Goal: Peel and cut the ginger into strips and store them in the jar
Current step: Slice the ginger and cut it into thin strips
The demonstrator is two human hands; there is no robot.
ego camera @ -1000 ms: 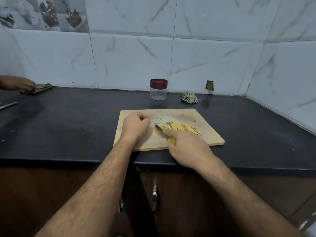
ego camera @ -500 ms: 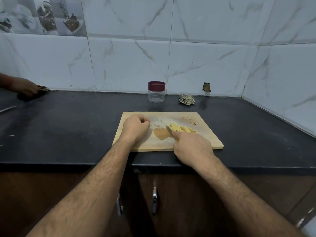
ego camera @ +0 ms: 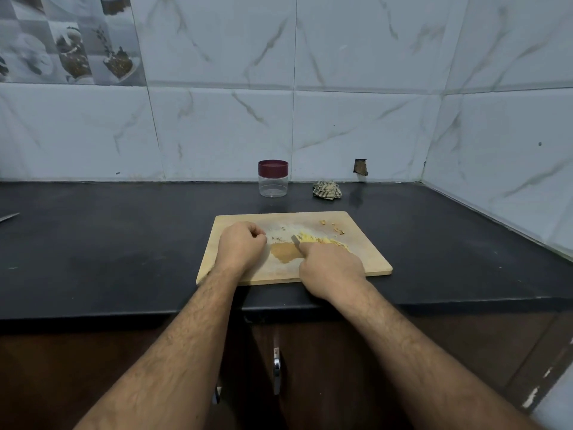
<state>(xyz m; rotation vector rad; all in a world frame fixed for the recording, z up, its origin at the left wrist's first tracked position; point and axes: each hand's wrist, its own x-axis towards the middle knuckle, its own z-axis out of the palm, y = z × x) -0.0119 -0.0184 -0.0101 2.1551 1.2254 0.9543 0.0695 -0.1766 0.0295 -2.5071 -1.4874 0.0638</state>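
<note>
A wooden cutting board (ego camera: 369,259) lies on the black counter in front of me. A pile of yellow ginger strips (ego camera: 319,240) rests at its middle right, partly hidden by my right hand (ego camera: 330,265). That hand grips a small knife (ego camera: 296,240) whose blade tip lies at the left edge of the pile. My left hand (ego camera: 240,246) sits on the board's left part as a closed fist, nothing visible in it. A clear jar (ego camera: 273,179) with a maroon lid stands shut behind the board near the wall.
A crumpled patterned cloth (ego camera: 327,190) lies right of the jar. Small peel bits (ego camera: 333,228) dot the board's far right corner, and a wet brown patch (ego camera: 283,252) marks its middle. A metal blade tip (ego camera: 9,217) shows at the counter's far left edge.
My right hand has pushed the knife and the ginger strips rightward into a tighter pile, baring a wet brown patch. Another person's hand at the far left has left the view.
</note>
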